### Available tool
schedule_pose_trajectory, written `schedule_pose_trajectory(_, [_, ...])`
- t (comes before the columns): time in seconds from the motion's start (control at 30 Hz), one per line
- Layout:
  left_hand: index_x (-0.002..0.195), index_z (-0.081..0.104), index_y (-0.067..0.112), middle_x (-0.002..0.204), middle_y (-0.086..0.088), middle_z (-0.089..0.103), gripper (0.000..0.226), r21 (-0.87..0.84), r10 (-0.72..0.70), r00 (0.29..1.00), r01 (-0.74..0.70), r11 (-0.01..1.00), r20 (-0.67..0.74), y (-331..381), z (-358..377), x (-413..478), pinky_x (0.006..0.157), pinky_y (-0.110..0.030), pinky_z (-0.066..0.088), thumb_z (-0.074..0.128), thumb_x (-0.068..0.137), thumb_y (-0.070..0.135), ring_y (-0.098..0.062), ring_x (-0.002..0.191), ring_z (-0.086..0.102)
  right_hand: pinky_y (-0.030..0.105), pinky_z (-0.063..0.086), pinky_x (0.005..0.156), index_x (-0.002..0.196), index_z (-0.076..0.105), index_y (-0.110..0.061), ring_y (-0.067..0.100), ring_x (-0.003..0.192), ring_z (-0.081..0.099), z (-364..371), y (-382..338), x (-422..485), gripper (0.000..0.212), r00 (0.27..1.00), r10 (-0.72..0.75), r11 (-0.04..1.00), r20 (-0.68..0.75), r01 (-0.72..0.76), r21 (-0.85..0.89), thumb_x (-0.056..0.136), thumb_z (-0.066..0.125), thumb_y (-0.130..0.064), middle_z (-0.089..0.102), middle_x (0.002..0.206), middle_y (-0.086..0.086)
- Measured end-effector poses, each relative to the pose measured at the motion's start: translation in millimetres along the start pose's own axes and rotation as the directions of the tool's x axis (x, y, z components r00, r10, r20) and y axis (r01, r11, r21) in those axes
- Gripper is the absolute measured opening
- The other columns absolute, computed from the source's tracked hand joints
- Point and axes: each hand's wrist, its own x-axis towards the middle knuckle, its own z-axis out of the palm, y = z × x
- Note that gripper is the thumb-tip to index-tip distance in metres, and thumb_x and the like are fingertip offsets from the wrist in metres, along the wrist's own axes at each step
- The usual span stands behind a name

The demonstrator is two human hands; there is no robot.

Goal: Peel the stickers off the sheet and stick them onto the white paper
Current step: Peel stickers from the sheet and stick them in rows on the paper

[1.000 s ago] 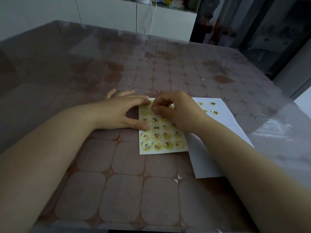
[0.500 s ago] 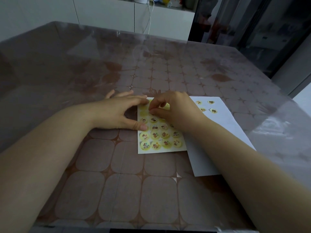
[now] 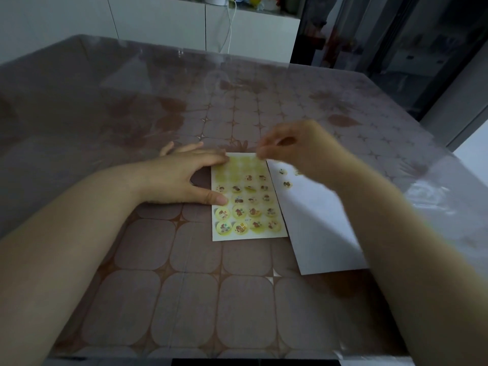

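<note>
The table (image 3: 184, 286) under both forearms is covered by a clear plastic sheet, glossy and smooth, throwing pale reflections beyond the fingers and at the corner outside the right hand (image 3: 298, 149); beneath it lies a brown patterned cloth with rounded tiles and small star shapes. Under the left hand's (image 3: 182, 178) thumb tip and fingertips lies the sticker sheet (image 3: 248, 199), thin paper with a faint sheen, its round yellow stickers (image 3: 239, 211) printed and slightly shiny. Below the right wrist lies the white paper (image 3: 317, 228), plain, matt and smooth. Far beyond both hands, the white cabinet fronts (image 3: 163, 22) look smooth and satin.
</note>
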Motion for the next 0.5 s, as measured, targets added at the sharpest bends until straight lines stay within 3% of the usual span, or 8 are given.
schedule_pose_trajectory(0.13, [0.138,0.019,0.046,0.137,0.037,0.006,0.102,0.000,0.007,1.000,-0.007,1.000,0.003,-1,1,0,0.110,-0.039,-0.013,0.034,0.044,0.085,0.001,0.138,-0.006,0.024,0.035,0.074,0.072,0.070,-0.035,0.001,0.076,0.052,-44,27,-14,0.004,0.949,0.284,0.951,0.137,-0.262,-0.163,0.073,0.074,-0.035,0.063,0.079,-0.017])
schedule_pose_trajectory(0.2, [0.138,0.019,0.046,0.139,0.036,0.006,0.102,-0.004,0.012,1.000,-0.012,1.000,0.003,-2,1,1,0.112,-0.040,-0.012,0.034,0.045,0.085,0.002,0.138,-0.006,0.025,0.033,0.072,0.073,0.070,-0.035,0.002,0.082,0.051,-46,34,-15,0.007,0.912,0.370,0.913,0.178,-0.322,-0.250,0.069,0.076,-0.037,0.063,0.084,-0.016])
schedule_pose_trajectory(0.37, [0.138,0.020,0.045,0.142,0.034,0.009,0.101,-0.019,0.022,1.000,-0.022,1.000,0.004,-3,1,1,0.114,-0.038,-0.008,0.036,0.047,0.084,0.004,0.137,-0.004,0.017,0.033,0.067,0.075,0.073,-0.035,0.000,0.081,0.051,-42,36,-12,0.010,0.913,0.374,0.906,0.165,-0.322,-0.274,0.066,0.078,-0.037,0.066,0.083,-0.018])
schedule_pose_trajectory(0.5, [0.138,0.020,0.044,0.140,0.035,0.008,0.101,-0.021,0.028,1.000,-0.027,0.999,0.004,-3,1,1,0.115,-0.037,-0.007,0.035,0.047,0.084,0.007,0.133,-0.003,0.026,0.035,0.084,0.077,0.076,-0.034,0.006,0.091,0.053,-45,39,-11,0.016,0.904,0.393,0.905,0.167,-0.349,-0.243,0.064,0.078,-0.042,0.068,0.092,-0.016])
